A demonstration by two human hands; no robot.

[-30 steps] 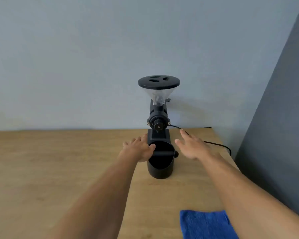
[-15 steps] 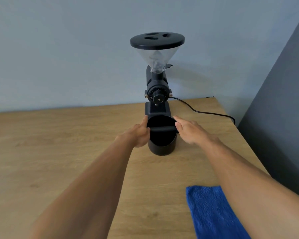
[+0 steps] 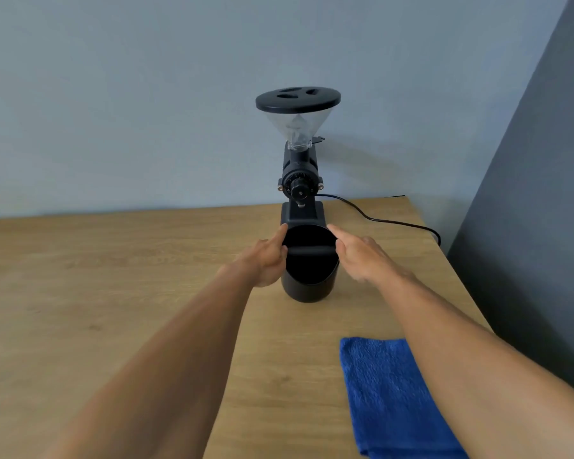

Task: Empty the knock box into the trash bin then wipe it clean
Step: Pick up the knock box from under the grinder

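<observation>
While the knock box (image 3: 310, 264) is standing upright on the wooden table (image 3: 113, 276), directly in front of the coffee grinder (image 3: 299, 180) and touching or nearly touching its base, the first step of the task is being taken: the box is being framed by both hands for a lift. Nothing is judged to have been emptied yet, and no trash bin is being shown in the head view. The left hand (image 3: 265, 262) is being held against the box's left wall, its index finger laid along the rim and the remaining fingers curled loosely beside it; whether pressure is being applied cannot be told. The right hand (image 3: 358, 257) is being held flat and spread at the right rim, fingers extended toward the grinder, with contact at most light. Both forearms are being stretched forward and converging on the box. A firm two-sided clasp is being called for next, followed by a straight lift clear of the grinder, with the box kept level so that any grounds are not being spilled. The blue cloth (image 3: 391, 395) is lying near the table's right edge, well apart from the box, under the right forearm.
</observation>
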